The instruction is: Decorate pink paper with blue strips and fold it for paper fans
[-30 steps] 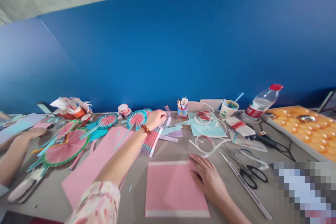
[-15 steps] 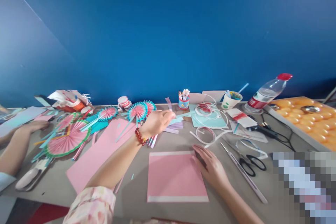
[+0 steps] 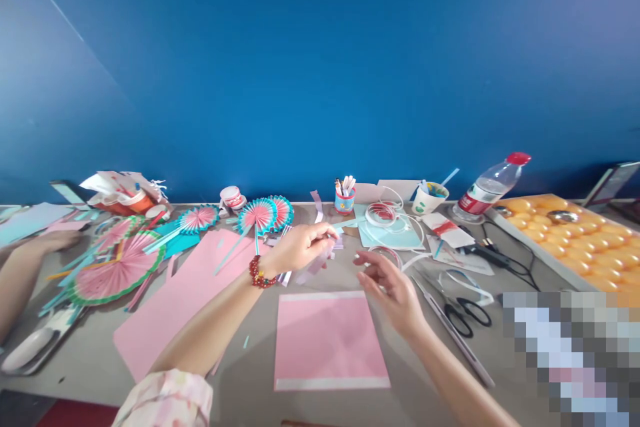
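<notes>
My left hand, with a red bead bracelet on its wrist, is closed in a pinch on a lilac paper strip that hangs below the fingers, slightly blurred. To its right, my right hand is raised above the table, its fingers bent and apart, with nothing visible gripped in them. Between and below both hands lies a pink paper sheet, flat, with a whitish band along its far and near edges. Neither hand touches it.
Paper fans and a large pink sheet lie left, near another person's hand. Scissors, a craft knife and tape rolls lie right. Behind stand a pen holder, paper cup and bottle.
My right hand has lifted off the pink sheet's far right corner. My left hand has come slightly nearer and now has the lilac strip in it. The view has shifted a little.
</notes>
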The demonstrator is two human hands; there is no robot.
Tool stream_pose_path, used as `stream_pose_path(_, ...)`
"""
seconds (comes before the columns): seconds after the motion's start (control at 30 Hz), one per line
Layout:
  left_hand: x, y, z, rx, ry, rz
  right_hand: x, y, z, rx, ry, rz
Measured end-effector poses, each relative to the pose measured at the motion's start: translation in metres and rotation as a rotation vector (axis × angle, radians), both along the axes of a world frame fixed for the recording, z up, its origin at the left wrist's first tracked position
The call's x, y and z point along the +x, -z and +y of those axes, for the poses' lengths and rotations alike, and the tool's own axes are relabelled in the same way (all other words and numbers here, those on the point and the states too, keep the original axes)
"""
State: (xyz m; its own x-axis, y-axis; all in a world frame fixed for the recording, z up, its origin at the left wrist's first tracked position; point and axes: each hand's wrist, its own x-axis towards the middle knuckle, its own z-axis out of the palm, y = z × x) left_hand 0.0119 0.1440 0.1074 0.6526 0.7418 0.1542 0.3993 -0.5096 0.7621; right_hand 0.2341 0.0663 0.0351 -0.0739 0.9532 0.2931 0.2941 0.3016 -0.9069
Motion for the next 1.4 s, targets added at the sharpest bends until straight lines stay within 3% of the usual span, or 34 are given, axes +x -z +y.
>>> stream_pose_path(0.13, 0.008, 0.006, -0.001, 0.062, 0.081, 0.061, -0.023, -0.019, 0.027, -0.151, -0.111, 0.212)
stream_pose_path(0.27, 0.005, 0.021, 0.002, 0.042, 0.131, 0.066, -0.030, -0.010, 0.042, -0.208, -0.083, 0.276)
stream_pose_path(0.47, -0.009, 0.046, 0.005, -0.194, 0.110, -0.048, -0.012, 0.002, 0.042, -0.198, 0.015, 0.328)
stream_pose_path(0.7, 0.011, 0.042, -0.001, -0.048, 0.099, -0.041, -0.022, 0.008, 0.045, -0.151, -0.076, 0.174)
stream_pose_path(0.9, 0.000, 0.049, 0.000, -0.178, 0.062, -0.110, 0.000, 0.003, 0.047, -0.068, 0.058, 0.257)
stream_pose_path(1.07, -0.026, 0.066, -0.003, -0.373, 0.103, -0.058, 0.030, 0.013, 0.042, -0.056, 0.278, 0.360)
stream_pose_path(1.17, -0.031, 0.081, -0.008, -0.505, 0.112, -0.045, 0.034, 0.021, 0.037, -0.116, 0.315, 0.379)
stream_pose_path(1.4, 0.001, 0.112, -0.017, -0.223, -0.093, 0.047, 0.018, 0.021, 0.032, -0.148, 0.250, 0.354)
